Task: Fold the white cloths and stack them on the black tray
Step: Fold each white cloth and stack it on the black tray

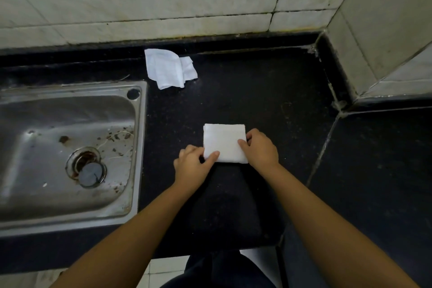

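A white cloth (pixel 223 141), folded into a small square, lies on the black counter in front of me. My left hand (pixel 194 167) grips its near left corner, thumb on top. My right hand (pixel 260 149) holds its right edge, fingers curled over the cloth. A second white cloth (pixel 169 68) lies crumpled and unfolded near the back wall, above the sink's right corner. A dark, tray-like rectangle (pixel 233 206) shows on the counter between my forearms, just below the folded cloth; its edges are hard to tell from the black counter.
A stained steel sink (pixel 70 154) with a drain fills the left side. Tiled walls close the back and the right corner. The black counter (pixel 268 91) continues right past a seam. The counter's front edge runs below my arms.
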`<action>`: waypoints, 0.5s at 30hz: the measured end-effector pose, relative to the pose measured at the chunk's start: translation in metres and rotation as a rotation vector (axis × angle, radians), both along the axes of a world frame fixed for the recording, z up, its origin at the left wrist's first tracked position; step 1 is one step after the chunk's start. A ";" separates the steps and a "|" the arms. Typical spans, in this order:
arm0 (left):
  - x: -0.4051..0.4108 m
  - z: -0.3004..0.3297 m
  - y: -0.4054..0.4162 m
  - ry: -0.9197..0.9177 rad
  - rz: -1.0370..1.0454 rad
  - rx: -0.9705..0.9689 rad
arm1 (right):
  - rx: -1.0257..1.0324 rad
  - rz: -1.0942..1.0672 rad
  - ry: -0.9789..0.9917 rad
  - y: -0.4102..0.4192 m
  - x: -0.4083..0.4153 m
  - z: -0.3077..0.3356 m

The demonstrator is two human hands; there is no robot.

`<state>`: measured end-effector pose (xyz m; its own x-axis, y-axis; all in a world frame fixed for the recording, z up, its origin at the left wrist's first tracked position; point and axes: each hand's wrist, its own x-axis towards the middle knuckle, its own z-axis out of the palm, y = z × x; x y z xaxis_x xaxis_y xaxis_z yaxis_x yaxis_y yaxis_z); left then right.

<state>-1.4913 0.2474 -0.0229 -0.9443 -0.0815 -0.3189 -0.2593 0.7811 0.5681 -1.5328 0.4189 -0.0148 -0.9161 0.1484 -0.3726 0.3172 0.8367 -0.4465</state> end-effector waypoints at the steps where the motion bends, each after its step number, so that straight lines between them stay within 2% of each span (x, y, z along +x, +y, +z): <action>1: 0.000 -0.001 -0.001 0.011 -0.012 -0.010 | 0.021 0.004 0.006 0.000 0.000 0.000; 4: 0.002 -0.003 -0.007 0.042 -0.027 -0.069 | 0.057 0.005 0.034 -0.001 0.001 -0.002; 8: 0.008 -0.003 -0.013 0.053 -0.114 -0.280 | 0.072 0.010 0.042 -0.002 0.001 -0.002; 12: -0.009 0.003 -0.010 0.060 0.068 -0.246 | 0.087 -0.011 0.052 -0.006 -0.002 0.000; 15: -0.029 0.006 0.005 -0.012 0.109 -0.260 | 0.209 0.043 0.020 -0.019 -0.005 0.000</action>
<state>-1.5203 0.2521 -0.0170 -0.9219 -0.2628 -0.2848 -0.3550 0.8674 0.3488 -1.5376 0.3997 -0.0144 -0.9299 0.1816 -0.3199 0.2726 0.9242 -0.2676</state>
